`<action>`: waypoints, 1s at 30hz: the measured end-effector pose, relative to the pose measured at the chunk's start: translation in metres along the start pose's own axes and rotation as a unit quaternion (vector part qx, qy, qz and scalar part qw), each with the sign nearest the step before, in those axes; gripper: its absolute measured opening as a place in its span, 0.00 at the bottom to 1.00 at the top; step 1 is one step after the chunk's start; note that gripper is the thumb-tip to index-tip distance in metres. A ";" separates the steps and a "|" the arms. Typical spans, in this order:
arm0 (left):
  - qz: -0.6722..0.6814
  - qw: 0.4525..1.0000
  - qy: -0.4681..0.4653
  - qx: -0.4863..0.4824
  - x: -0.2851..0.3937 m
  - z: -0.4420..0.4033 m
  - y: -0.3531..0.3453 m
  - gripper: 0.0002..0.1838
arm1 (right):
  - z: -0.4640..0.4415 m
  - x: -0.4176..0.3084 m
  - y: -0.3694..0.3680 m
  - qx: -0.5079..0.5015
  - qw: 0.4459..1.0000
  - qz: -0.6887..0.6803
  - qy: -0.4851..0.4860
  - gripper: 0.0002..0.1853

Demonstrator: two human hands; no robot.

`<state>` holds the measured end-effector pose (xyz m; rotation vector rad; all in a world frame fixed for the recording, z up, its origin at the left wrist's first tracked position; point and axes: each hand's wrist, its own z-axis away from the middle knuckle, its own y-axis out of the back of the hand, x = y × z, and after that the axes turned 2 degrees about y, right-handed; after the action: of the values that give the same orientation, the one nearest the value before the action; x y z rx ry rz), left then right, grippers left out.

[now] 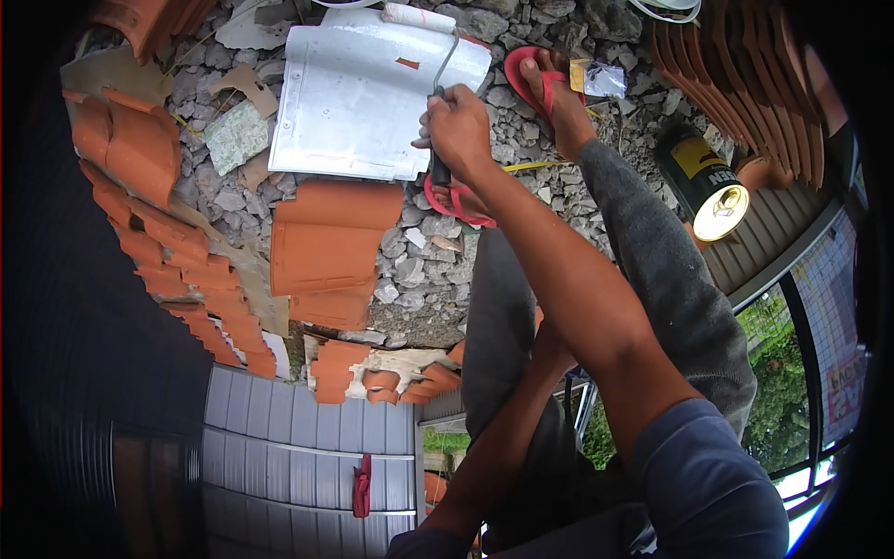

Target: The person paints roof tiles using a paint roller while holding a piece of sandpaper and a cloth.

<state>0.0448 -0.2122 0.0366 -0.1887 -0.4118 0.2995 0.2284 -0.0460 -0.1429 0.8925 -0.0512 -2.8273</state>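
My right hand (458, 130) is closed around the dark handle of a paint roller (419, 17). The roller's bent wire frame runs up to a whitish sleeve at the top edge of a roof tile (349, 112). This tile is coated whitish-silver, with a small bare orange patch near its upper right. My left arm reaches up between my legs, and my left hand (556, 352) is mostly hidden behind my right forearm, so its fingers do not show. Just below the coated tile lie uncoated orange roof tiles (326, 233).
Broken grey rubble (419, 270) covers the ground. Stacked orange tiles (745, 74) stand at upper right, near a dark can (703, 182) lying tilted. My feet, in red flip-flops (526, 79), flank the work. A small plastic packet (601, 79) and more tiles (140, 149) lie around.
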 end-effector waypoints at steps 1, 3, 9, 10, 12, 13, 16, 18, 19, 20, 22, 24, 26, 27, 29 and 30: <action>0.003 1.000 -0.001 -0.002 0.002 0.000 0.000 0.15 | -0.008 -0.006 0.000 -0.026 0.999 0.006 -0.030 0.08; 0.005 1.000 -0.004 -0.006 0.004 -0.001 -0.002 0.15 | -0.011 -0.013 -0.005 -0.023 0.999 0.010 -0.028 0.08; 0.003 1.000 -0.018 -0.003 -0.005 -0.001 -0.007 0.16 | 0.042 0.031 -0.003 -0.031 0.998 0.060 0.009 0.07; 0.003 1.000 -0.022 -0.001 -0.007 0.000 -0.008 0.16 | 0.060 0.025 0.001 -0.039 0.998 0.059 -0.004 0.06; 0.000 1.000 -0.025 0.004 -0.010 0.000 -0.010 0.17 | 0.067 0.030 0.003 -0.048 0.997 0.059 -0.020 0.06; 0.000 1.000 -0.027 0.006 -0.009 0.000 -0.011 0.17 | 0.061 0.044 0.002 -0.024 0.997 0.072 0.032 0.06; 0.000 0.999 -0.032 0.008 -0.008 -0.001 -0.016 0.18 | 0.023 0.057 -0.004 0.004 0.989 0.095 0.110 0.06; 0.004 0.999 -0.035 0.006 -0.004 -0.002 -0.019 0.19 | 0.002 0.016 -0.012 -0.039 0.999 0.004 0.035 0.07; 0.006 0.999 -0.037 0.005 -0.002 -0.003 -0.021 0.20 | -0.006 0.004 -0.015 -0.038 0.999 0.008 0.035 0.07; 0.008 0.999 -0.038 0.004 0.000 -0.003 -0.023 0.20 | -0.012 -0.007 -0.018 -0.045 0.999 -0.008 0.014 0.08; 0.008 0.999 -0.044 0.005 0.001 -0.005 -0.025 0.21 | -0.013 -0.015 -0.018 -0.055 0.998 -0.020 -0.001 0.08; 0.009 0.999 -0.051 0.008 0.002 -0.006 -0.027 0.22 | 0.010 -0.013 -0.017 -0.064 0.997 -0.037 -0.033 0.08; 0.007 0.998 -0.060 0.013 -0.001 -0.006 -0.032 0.23 | 0.039 -0.003 -0.010 -0.071 0.997 0.009 -0.037 0.06; 0.006 0.998 -0.064 0.016 -0.002 -0.007 -0.032 0.23 | 0.054 0.002 -0.004 -0.077 0.996 0.041 -0.019 0.06; 0.003 0.997 -0.075 0.026 -0.005 -0.007 -0.036 0.24 | 0.064 0.001 -0.002 -0.089 0.993 0.072 -0.002 0.06; 0.002 0.996 -0.080 0.030 -0.005 -0.006 -0.038 0.25 | 0.065 -0.002 -0.004 -0.080 0.994 0.069 0.005 0.07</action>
<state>0.0522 -0.2500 0.0379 -0.1057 -0.5605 0.3311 0.1917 -0.0431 -0.0888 0.8334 0.1084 -2.6569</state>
